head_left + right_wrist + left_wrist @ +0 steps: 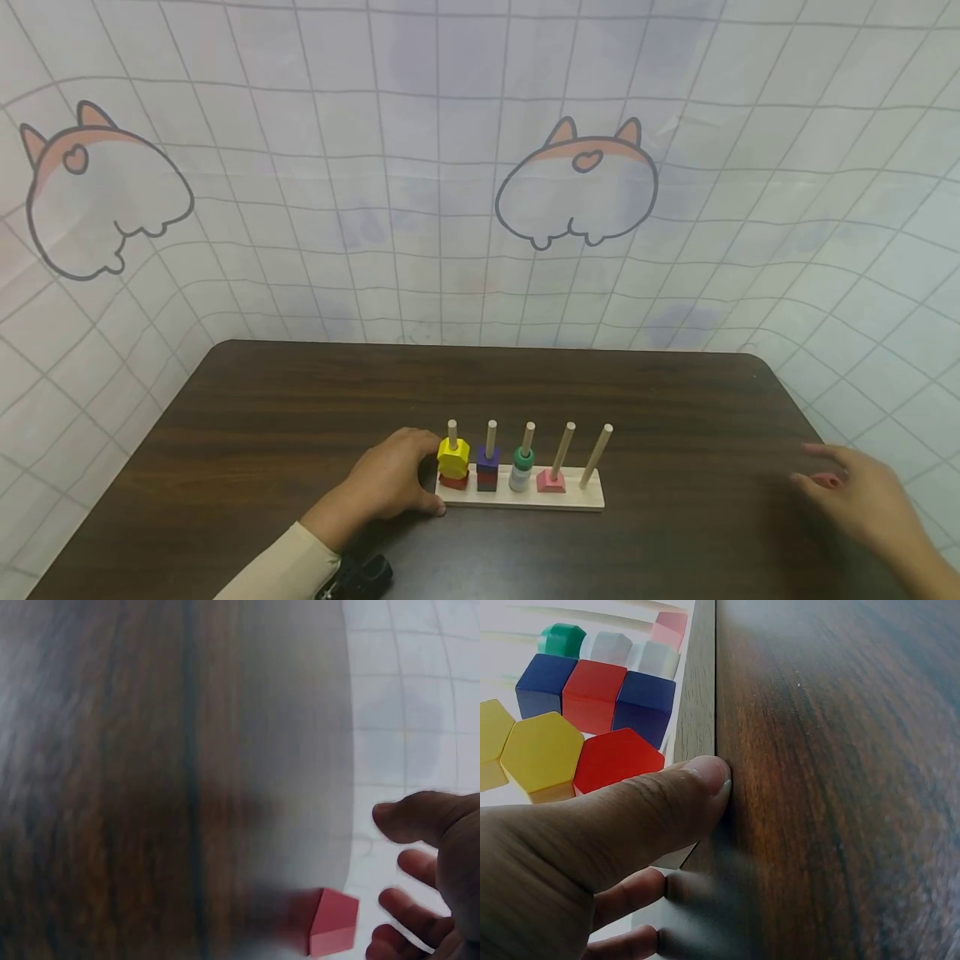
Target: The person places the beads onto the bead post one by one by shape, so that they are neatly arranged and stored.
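Note:
A wooden peg board with several upright pegs stands on the table. My left hand grips its left end, and in the left wrist view the thumb presses along the board's edge. Yellow hexagonal blocks sit above a red one on the first peg. Blue and red square blocks share the second, a green block tops white on the third, and a pink block is on the fourth. At far right, my right hand hovers, fingers spread, by a pinkish-red block, apart from it in the wrist view.
The dark wooden table has rounded far corners. Behind it and at its sides hangs a white grid-patterned cloth with cartoon prints. A black strap device is worn on the left wrist. The fifth peg is bare.

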{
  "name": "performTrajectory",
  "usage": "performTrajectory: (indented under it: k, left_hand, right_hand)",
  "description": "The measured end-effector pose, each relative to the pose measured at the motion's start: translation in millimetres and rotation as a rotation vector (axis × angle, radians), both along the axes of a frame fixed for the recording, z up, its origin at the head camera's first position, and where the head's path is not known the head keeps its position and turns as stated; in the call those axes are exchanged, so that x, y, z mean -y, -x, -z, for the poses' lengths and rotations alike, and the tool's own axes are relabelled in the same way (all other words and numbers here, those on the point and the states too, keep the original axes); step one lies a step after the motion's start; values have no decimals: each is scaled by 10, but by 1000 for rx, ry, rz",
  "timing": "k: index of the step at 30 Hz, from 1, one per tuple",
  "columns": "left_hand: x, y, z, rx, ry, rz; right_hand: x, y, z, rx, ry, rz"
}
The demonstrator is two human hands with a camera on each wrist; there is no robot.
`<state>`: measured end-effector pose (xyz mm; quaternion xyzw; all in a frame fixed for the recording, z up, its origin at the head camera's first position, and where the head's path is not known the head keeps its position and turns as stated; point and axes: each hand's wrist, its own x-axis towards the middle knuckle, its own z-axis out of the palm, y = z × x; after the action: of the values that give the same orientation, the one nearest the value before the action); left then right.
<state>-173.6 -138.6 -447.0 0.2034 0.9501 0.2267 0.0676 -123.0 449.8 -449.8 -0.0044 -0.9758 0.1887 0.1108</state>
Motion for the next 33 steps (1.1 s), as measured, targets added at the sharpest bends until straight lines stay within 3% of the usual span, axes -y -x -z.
performTrajectory:
  k: [5,15,21,33]
  left_hand:
    - [-20,4,-15,3,-3,5]
    - [-17,10,-75,6,1,-6]
    - [-7,-2,-9,-4,7,2]
    - [-27,5,-28,0,9,3]
  right_hand:
    - [-126,-13,56,18,-45,42]
    - [-192,-6,39,132,8,21]
    - [-198,-21,-11,148,-27,28]
    - [140,29,-80,51,-16,30]
